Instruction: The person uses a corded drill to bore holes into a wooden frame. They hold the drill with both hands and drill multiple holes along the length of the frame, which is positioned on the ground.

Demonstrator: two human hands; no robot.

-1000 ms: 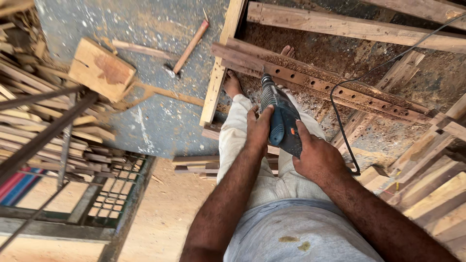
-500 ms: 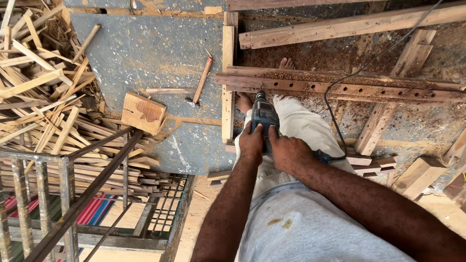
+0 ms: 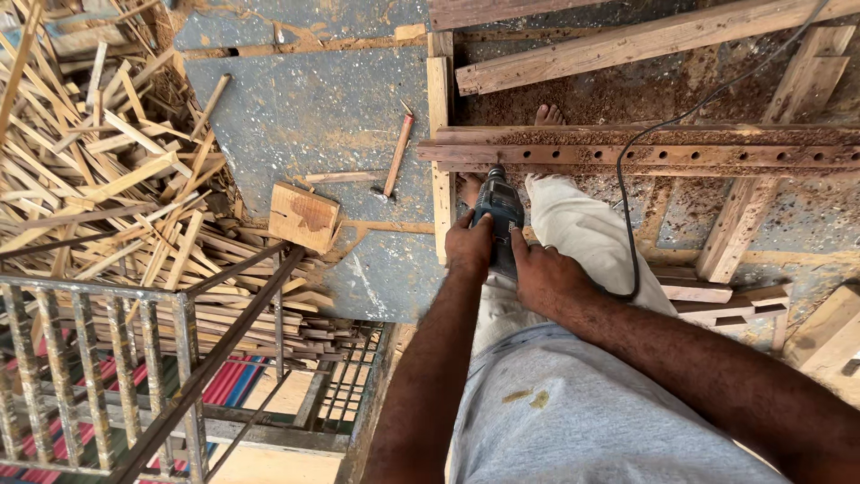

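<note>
Both my hands grip a dark blue corded power drill (image 3: 498, 208). My left hand (image 3: 469, 244) wraps its body from the left, and my right hand (image 3: 543, 276) holds its rear handle. The drill's nose points down onto a long wooden rail (image 3: 681, 154) that carries a row of drilled holes and lies across other timbers. Sawdust covers the rail. The drill's black cable (image 3: 627, 206) loops off to the right and up. My bare feet (image 3: 549, 115) stand by the rail, one partly hidden behind the drill.
A hammer (image 3: 397, 157) and a square wood block (image 3: 304, 216) lie on the grey board (image 3: 305, 99) to the left. A large heap of wood strips (image 3: 98, 161) fills the far left. A metal railing (image 3: 134, 358) stands at lower left. Planks (image 3: 743, 224) lie right.
The view has swung so the rail now lies level across the frame. My right hand has shifted from the drill's side to its rear, and the drill stands upright on the rail.
</note>
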